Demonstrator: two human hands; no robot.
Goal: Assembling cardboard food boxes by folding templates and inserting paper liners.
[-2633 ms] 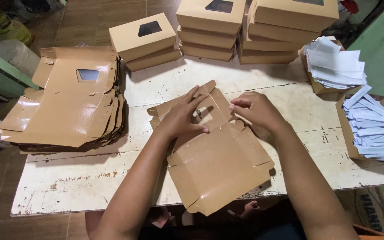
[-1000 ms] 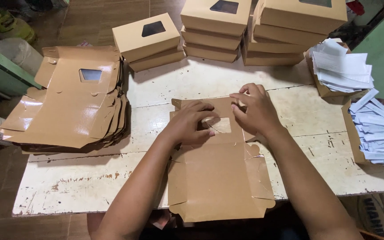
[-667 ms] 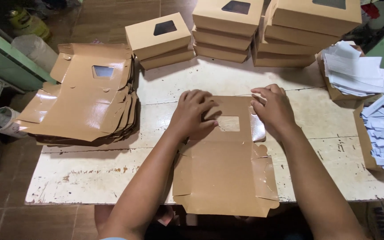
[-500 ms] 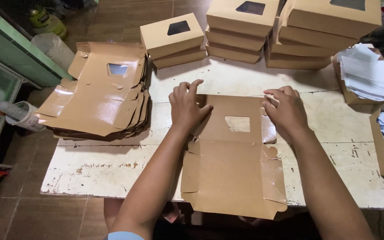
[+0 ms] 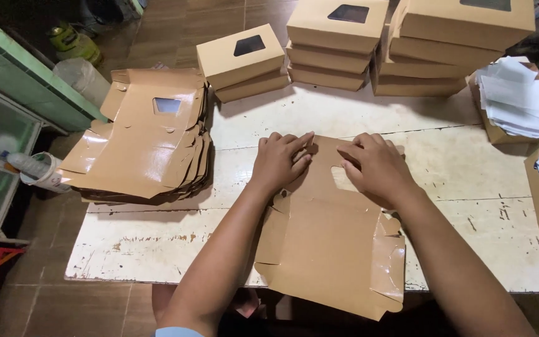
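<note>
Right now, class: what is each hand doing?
Left hand: open, pressing flat on the cardboard box blank.
Right hand: open, pressing the same blank.

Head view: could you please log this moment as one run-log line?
left hand flat on carton blank | right hand pressing same blank | table | folded boxes behind

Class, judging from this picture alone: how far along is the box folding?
Done: folded window boxes stacked at the table's far edge. In hand: left hand and right hand press one flat cardboard blank. Left: a pile of unfolded blanks.
</note>
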